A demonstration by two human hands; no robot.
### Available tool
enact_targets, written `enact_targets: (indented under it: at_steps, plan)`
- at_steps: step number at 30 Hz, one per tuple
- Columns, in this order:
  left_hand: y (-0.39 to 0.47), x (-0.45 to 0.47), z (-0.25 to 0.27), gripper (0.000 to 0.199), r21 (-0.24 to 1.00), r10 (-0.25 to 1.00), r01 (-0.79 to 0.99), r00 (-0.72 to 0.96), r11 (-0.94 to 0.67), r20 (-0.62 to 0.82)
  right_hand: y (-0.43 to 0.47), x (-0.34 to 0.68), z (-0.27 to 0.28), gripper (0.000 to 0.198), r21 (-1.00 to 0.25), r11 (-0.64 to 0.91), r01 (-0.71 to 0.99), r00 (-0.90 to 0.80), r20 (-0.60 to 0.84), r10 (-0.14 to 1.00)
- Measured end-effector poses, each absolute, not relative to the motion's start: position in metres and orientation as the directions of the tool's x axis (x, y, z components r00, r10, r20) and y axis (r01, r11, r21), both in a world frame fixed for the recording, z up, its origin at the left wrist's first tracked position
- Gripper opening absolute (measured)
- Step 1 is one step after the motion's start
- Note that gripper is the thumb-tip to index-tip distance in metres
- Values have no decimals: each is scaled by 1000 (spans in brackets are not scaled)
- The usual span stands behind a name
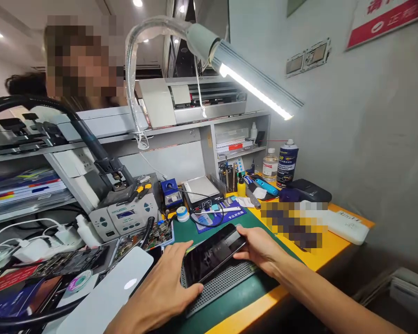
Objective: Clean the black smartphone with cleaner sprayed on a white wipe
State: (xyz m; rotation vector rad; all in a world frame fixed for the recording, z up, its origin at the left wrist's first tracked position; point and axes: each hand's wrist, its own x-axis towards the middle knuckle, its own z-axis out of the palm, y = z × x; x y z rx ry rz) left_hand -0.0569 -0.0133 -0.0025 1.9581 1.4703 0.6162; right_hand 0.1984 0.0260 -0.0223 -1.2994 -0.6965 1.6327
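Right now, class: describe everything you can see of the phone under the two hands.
The phone is a flat black slab with a glossy, dark, reflective glass face, screen off. It lies face up and slightly tilted on a grey ribbed mat over the green bench cover. The left hand presses its near left corner; the right hand grips its far right end.

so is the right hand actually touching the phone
Touching. The head view shows the right hand with its fingers on the far edge of the phone, no gap between them; the left hand presses the near edge.
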Motion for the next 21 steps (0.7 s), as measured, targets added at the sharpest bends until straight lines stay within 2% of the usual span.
enact_targets:
  at_steps: [5,11,17,21]
  plan:
    - [6,-67,-37,77,570,951,778,310,-264,18,26,192,-23,27,-833,-471,-290,-73,-472,879]
    - [10,-71,-48,86,503,953,818,302,-278,36,24,212,-19,36,-826,-489,-281,-229,-437,870]
    - [6,-67,-48,78,475,943,815,274,-332,188,31,225,-20,36,-871,-471,-138,-279,-422,862]
    - [11,-75,-52,77,476,936,808,324,-348,135,33,233,-18,30,-916,-400,30,-275,-393,878]
